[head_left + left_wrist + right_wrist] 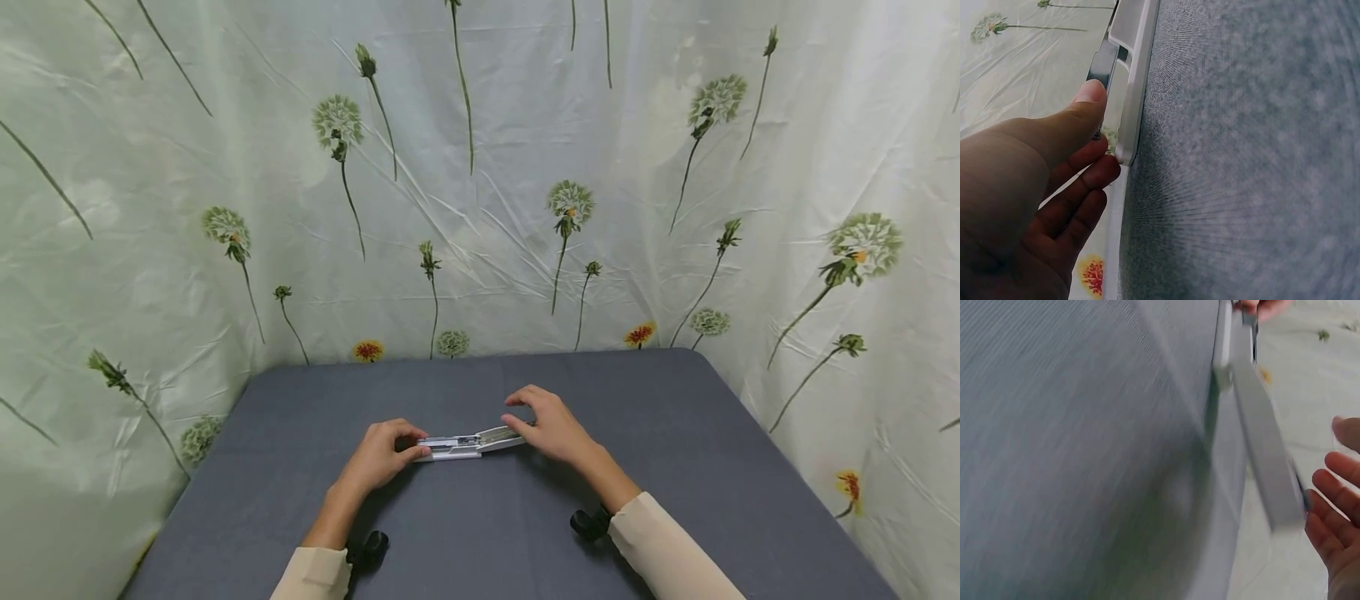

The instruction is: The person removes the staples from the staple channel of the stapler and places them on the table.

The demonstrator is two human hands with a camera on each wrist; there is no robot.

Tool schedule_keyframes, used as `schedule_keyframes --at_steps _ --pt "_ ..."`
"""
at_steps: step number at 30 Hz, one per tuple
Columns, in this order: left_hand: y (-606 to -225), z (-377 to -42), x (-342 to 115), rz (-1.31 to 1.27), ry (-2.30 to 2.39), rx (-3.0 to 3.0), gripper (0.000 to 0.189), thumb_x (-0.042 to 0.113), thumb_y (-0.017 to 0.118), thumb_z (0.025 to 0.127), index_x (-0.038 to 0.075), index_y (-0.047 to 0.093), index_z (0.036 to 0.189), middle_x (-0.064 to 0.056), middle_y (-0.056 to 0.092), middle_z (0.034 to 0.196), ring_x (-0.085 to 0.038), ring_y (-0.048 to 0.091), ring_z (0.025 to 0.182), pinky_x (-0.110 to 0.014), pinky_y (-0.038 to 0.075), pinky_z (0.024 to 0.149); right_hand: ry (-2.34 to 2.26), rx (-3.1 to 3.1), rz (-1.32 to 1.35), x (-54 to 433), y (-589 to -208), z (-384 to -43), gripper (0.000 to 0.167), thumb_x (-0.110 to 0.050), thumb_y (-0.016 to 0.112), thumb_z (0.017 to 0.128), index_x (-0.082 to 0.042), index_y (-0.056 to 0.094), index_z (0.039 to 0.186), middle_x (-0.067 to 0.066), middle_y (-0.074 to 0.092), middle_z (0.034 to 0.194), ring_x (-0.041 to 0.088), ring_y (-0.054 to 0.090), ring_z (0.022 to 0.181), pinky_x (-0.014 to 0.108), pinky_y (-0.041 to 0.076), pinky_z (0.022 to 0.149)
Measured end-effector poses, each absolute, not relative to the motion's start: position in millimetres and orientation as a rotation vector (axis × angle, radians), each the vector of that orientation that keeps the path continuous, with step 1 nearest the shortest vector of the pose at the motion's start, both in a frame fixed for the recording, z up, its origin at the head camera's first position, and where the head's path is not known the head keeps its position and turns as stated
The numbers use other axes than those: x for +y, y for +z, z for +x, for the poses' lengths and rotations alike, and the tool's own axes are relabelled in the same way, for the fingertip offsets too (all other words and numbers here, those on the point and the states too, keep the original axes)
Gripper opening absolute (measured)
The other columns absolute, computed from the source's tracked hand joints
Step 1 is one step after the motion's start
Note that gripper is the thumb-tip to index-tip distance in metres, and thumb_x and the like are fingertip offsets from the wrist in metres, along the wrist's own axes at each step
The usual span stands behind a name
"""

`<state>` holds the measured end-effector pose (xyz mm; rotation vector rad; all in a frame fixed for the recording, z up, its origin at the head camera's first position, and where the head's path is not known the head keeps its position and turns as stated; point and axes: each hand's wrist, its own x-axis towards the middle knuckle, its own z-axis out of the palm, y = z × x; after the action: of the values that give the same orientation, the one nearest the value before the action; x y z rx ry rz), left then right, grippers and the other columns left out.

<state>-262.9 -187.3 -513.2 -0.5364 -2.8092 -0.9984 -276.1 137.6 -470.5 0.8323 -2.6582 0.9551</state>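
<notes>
Left hand pinches a pale device (its corner rounded) on the gray tabletop.

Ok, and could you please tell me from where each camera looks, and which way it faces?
Head: on the person's head, facing forward and down over the grey table to the flowered curtain; left hand, right hand and pale sleeves show.
Left wrist: on that wrist, facing along the left hand, which pinches one end of the white hinged tool.
Right wrist: on that wrist, facing the tool's other end; the right hand shows at the right edge, a bit of the left at the top.
Shared: both wrist views include tool, table and curtain.
</notes>
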Motion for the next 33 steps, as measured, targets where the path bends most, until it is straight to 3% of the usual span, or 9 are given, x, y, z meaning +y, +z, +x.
schedule_keyframes --at_steps 8,22,33 --pt "-513 -263 -186 -0.522 -1.014 -2.8 0.018 0.028 0.085 0.086 0.02 0.082 0.101 0.01 0.072 0.095 -0.007 0.065 0.087 -0.033 0.054 0.081 0.964 -2.678 0.933 98 -470 -278 0.024 -0.02 0.072 0.098 -0.005 0.072 0.117 0.009 0.069 0.116 0.031 0.068 0.11 0.048 0.055 0.091" --pt "-512 -262 -186 -0.536 -0.991 -2.789 0.017 0.025 0.084 0.086 0.018 0.081 0.101 0.007 0.073 0.095 -0.01 0.067 0.087 -0.035 0.055 0.08 0.815 -2.745 0.994 58 -489 -276 0.01 -0.02 0.073 0.097 -0.014 0.079 0.102 -0.001 0.072 0.104 0.014 0.069 0.097 0.033 0.056 0.086" --pt "-510 -260 -185 -0.524 -1.003 -2.784 0.017 0.023 0.085 0.086 0.016 0.082 0.101 0.005 0.074 0.095 -0.011 0.068 0.086 -0.036 0.056 0.08 0.728 -2.76 0.993 56 -488 -273 0.01 -0.018 0.072 0.098 -0.012 0.08 0.099 0.0 0.072 0.1 0.015 0.069 0.093 0.032 0.057 0.084"
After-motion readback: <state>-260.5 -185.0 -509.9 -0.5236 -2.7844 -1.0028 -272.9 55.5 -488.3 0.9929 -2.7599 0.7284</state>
